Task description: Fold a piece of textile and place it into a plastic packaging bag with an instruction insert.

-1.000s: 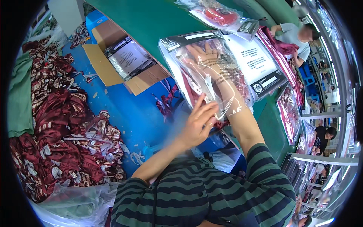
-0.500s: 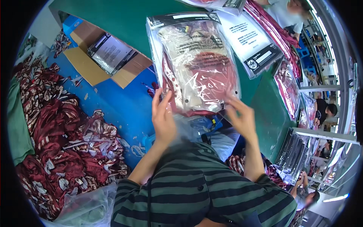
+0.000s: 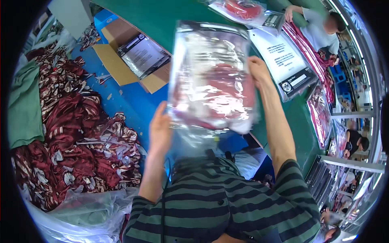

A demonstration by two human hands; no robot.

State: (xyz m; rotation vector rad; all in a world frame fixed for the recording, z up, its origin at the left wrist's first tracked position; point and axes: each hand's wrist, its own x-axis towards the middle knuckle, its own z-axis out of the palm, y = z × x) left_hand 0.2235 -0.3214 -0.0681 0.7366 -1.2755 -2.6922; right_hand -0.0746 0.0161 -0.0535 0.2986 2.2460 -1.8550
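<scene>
A clear plastic bag with a folded maroon and cream garment (image 3: 214, 87) in it is held in front of me, over the near edge of the green table. It is blurred by motion, and its loose clear end hangs toward my body. My right hand (image 3: 259, 73) grips the bag's right side, its fingers curled around the edge. At the lower left edge, my left hand (image 3: 160, 127) is closed on the plastic, partly smeared by motion.
An open cardboard box (image 3: 115, 67) holding bagged packs stands left of the green table (image 3: 150, 14). Maroon fabric (image 3: 69, 137) is heaped at left. Flat bagged packs (image 3: 279, 60) lie at right, beside long maroon fabric (image 3: 310, 58). A co-worker (image 3: 320, 30) is at far right.
My right hand has gone from the bag's lower right corner up along its right side. My left hand has shifted slightly down and left. The bag has moved and blurred.
</scene>
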